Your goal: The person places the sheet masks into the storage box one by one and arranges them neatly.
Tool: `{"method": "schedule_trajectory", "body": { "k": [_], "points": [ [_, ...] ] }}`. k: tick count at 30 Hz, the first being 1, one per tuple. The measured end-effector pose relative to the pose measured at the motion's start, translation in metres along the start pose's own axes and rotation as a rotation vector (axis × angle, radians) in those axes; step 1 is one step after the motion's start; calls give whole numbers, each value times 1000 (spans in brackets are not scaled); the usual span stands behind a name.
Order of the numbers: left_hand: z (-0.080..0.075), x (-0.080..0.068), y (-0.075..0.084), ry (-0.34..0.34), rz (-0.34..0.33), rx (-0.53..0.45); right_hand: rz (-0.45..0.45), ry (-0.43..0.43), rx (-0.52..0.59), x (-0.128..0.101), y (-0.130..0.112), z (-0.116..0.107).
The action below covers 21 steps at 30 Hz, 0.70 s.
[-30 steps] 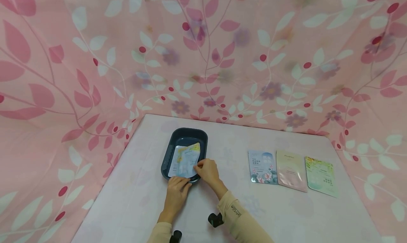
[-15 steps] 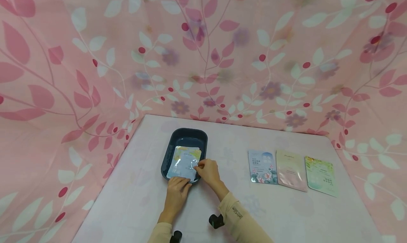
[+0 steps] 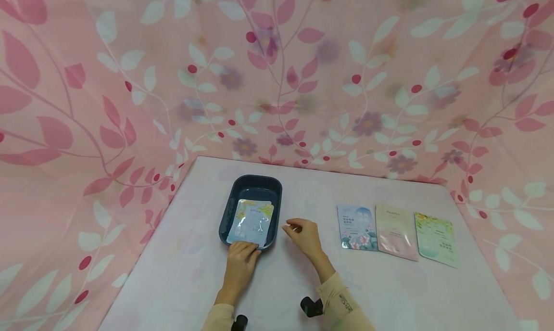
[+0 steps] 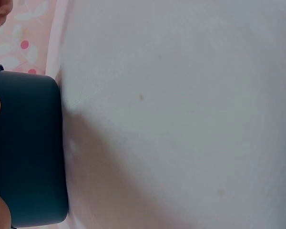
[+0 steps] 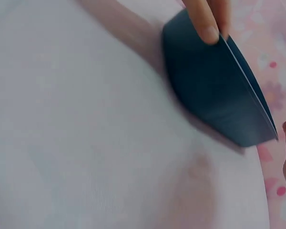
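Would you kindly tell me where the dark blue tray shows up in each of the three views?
Head view: the dark blue tray sits left of centre on the white table, sachets lying inside.
Left wrist view: its outer wall fills the lower left edge.
Right wrist view: its wall and rim slant across the upper right.
Shared landmark: the left hand, its fingertips resting on the tray's near rim.

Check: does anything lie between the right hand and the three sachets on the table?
Nothing visible does. Only bare table separates the right hand from the nearest sachet; the bin sits on its other side.
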<state>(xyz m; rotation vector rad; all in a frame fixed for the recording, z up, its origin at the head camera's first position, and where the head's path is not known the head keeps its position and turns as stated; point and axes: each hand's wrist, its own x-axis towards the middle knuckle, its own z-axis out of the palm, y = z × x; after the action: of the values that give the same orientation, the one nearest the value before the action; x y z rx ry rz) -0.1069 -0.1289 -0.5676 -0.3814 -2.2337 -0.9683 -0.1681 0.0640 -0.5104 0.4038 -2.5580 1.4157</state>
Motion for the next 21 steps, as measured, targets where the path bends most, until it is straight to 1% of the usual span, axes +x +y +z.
{"method": "schedule_trajectory", "body": {
  "k": [4,10,17,21],
  "points": [
    [2,-1,-1,12,10,3,47,32,-19,-8,13,-22],
    [2,-2,-2,27,23,5,86,79,-45,-18,31,-50],
    [3,-2,-2,23,27,1,122,127,-98,-31,49,-74],
    [3,-1,-2,22,25,-1,160,155,-131,-37,60,-85]
  ]
}}
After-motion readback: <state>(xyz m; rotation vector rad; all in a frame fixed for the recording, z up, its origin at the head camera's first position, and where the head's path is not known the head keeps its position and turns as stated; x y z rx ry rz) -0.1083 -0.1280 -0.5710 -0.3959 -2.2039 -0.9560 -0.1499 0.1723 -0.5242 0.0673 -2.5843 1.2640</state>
